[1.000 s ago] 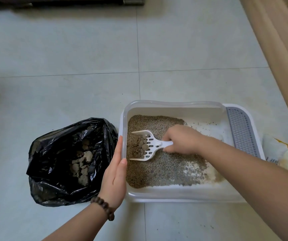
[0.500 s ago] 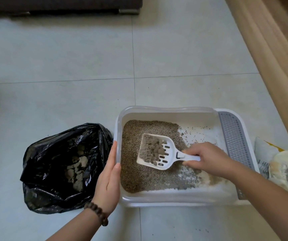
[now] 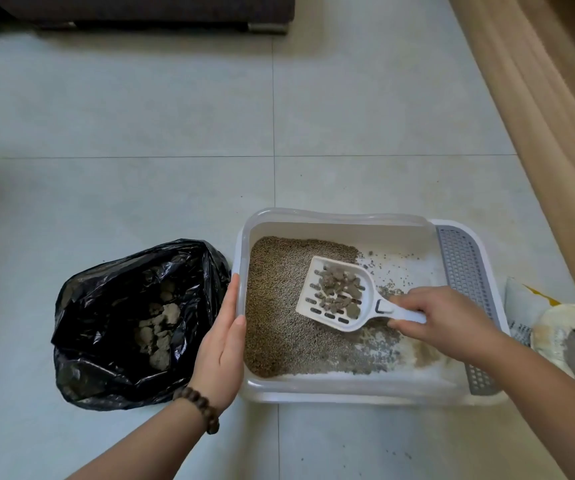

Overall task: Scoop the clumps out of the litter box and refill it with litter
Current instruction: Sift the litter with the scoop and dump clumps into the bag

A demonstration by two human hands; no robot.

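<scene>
Right hand (image 3: 447,327): gripping handle of white scoop (image 3: 339,294), loaded with clumps (image 3: 339,292), held over litter box (image 3: 334,216)
Left hand (image 3: 222,344): flat, fingers straight, pressed against box's left wall
Black bag (image 3: 106,306): open at left, clumps inside
Risk: tilting in transit likely to spill clumps onto floor
Writing: print on sack (image 3: 521,320) at right too small to read

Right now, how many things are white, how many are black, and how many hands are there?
White: 2, the litter box and the scoop
Black: 1, the trash bag
Hands: 2, the left hand and the right hand
Total: 5
</scene>
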